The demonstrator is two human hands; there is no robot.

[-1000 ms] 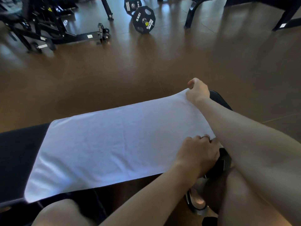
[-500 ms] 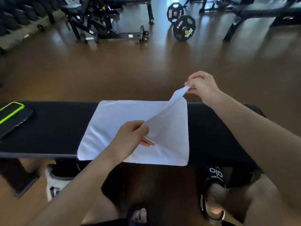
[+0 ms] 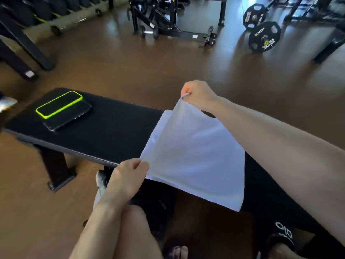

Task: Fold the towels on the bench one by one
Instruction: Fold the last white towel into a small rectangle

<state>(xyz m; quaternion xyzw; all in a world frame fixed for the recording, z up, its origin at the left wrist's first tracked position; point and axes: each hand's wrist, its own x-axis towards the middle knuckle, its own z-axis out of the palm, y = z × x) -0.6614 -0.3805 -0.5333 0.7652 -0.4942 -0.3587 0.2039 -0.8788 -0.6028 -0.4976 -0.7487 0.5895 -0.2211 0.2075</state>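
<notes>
Both hands pinch towel (image 3: 194,157) corners: left hand (image 3: 128,176) at tabletop (image 3: 104,135) near edge, right hand (image 3: 197,95) lifted. Looks soft, light, floppy; best held by corners.

One towel (image 3: 194,156), one bench (image 3: 104,131), two phones (image 3: 63,111), two weight plates (image 3: 264,37).

Gym: weight plates (image 3: 264,37) on floor, dumbbell rack (image 3: 46,14), black padded bench (image 3: 104,128)
</notes>
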